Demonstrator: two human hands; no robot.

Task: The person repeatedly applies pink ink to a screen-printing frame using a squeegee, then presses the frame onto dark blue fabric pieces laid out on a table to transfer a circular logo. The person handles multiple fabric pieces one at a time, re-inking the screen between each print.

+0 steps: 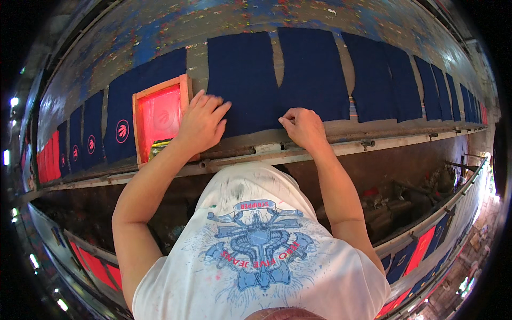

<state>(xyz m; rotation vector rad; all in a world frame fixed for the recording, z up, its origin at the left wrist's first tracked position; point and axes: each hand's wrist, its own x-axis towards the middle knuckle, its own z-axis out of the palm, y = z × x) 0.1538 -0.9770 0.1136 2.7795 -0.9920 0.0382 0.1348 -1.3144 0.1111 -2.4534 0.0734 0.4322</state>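
A dark navy cut fabric panel (pixel 242 80) lies flat on the long table in front of me. My left hand (pixel 202 125) is over its left side, beside the printing screen, fingers spread and slightly blurred, holding nothing. Near the panel's front edge, my right hand (pixel 305 128) has its thumb and forefinger pressed together; whatever is between them is hidden. The wooden-framed printing screen (pixel 186 90), with red ink on its mesh, rests on another navy panel to the left. Inside the frame is a yellow and black object (pixel 159 145), partly covered by my left forearm.
Navy panels with red round prints (pixel 122 130) lie farther left, and red fabric (pixel 49 157) beyond them. More navy panels (pixel 373 80) run right. A metal rail (pixel 352 147) with short pipe stubs follows the table's front edge. Another table with red and navy pieces (pixel 421 249) stands behind me.
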